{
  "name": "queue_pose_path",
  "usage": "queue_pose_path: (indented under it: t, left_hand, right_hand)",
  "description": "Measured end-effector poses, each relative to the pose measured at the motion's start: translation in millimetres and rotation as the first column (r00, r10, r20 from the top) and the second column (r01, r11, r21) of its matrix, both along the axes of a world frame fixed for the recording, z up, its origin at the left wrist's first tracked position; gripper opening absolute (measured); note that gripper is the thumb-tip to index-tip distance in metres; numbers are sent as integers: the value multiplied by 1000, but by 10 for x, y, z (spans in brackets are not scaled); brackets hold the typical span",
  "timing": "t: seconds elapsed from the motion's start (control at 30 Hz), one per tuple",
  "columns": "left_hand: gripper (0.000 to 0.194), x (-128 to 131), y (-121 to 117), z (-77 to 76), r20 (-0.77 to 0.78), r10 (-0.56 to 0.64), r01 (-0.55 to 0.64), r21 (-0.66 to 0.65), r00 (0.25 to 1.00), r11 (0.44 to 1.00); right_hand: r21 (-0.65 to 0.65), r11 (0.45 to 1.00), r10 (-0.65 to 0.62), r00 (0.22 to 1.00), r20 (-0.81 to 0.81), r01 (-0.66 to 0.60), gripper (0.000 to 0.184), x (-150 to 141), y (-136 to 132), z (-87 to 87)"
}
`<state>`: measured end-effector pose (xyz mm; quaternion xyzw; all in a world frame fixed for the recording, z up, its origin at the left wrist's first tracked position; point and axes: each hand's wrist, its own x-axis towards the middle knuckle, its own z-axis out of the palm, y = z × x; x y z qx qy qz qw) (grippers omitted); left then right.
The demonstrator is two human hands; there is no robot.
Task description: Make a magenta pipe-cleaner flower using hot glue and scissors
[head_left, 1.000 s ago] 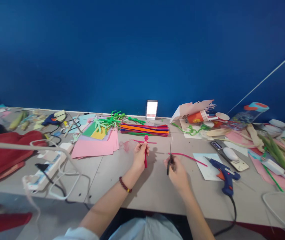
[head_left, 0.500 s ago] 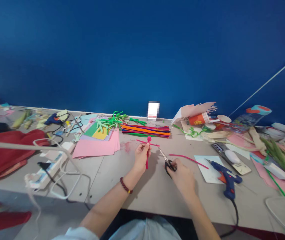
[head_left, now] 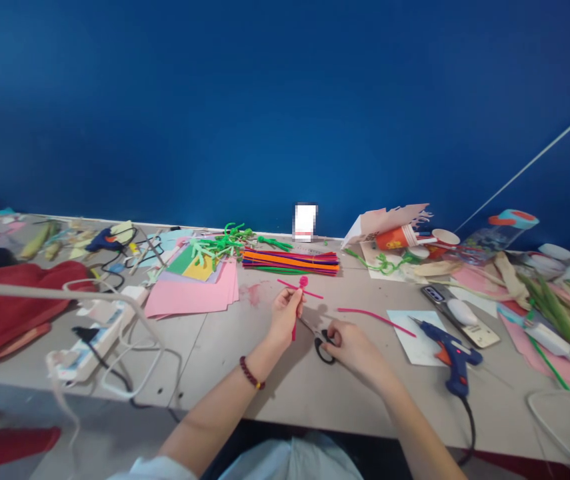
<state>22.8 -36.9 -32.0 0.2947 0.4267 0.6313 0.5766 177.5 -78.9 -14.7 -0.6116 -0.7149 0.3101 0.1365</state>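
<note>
Left hand (head_left: 286, 317) pinches the pink stem (head_left: 303, 283) over the table (head_left: 225, 373), right hand (head_left: 353, 343) grips the scissors (head_left: 319, 337), whose tips, hard to make out near the left fingers (head_left: 298, 301), could nick them if either hand slips

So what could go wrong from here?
The scissors point toward the left hand, so a slip by the right hand might nick it. The pink pipe cleaner in the left hand is close to the scissors and could be cut by accident. The cord of the glue gun runs over the table's near edge; a snag could drag the gun.
</note>
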Motion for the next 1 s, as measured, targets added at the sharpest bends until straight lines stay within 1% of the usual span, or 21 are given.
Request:
queue_pose_path:
  t: [0.03,0.1,0.17,0.2,0.27,0.33,0.47,0.6,0.83,0.93,1.0]
  left_hand:
    - [33,1,4,-9,-5,-2,2,-2,1000,1000]
    - [33,3,8,-27,-11,-8,7,-10,1000,1000]
    - [32,4,7,-40,-8,-24,23,-20,1000,1000]
    - [32,4,4,-43,-8,-38,37,-24,999,999]
    - [32,5,-6,-42,-8,-69,68,-27,998,997]
    - [31,7,-17,-37,0,-100,100,-37,995,994]
    - [30,16,-39,-31,34,-150,152,-85,988,985]
    - [30,30,-57,-36,66,-180,187,-118,981,975]
    - [30,50,-65,-37,93,-170,182,-144,981,973]
    - [30,53,-55,-38,82,-150,160,-137,985,978]
    - [31,50,-46,-32,76,-115,125,-141,990,982]
  right_hand:
    - [9,1000,30,999,-12,-30,2,10,7,68]
    - [61,997,52,997,-54,-48,6,26,36,183]
    - [149,989,3,990,-141,18,14,22,88,245]
    - [204,976,-30,982,-188,69,17,9,120,251]
    - [318,935,-72,962,-262,156,22,-44,189,218]
    - [395,900,-64,952,-300,185,26,-118,248,150]
    - [439,883,-1,934,-358,169,21,-236,302,12]
    - [480,861,41,918,-395,169,19,-238,296,-52]
    - [497,836,5,902,-431,233,17,-227,283,-89]
    - [485,839,-9,899,-438,245,17,-253,281,-108]
    - [471,842,-32,897,-441,262,18,-260,282,-122]
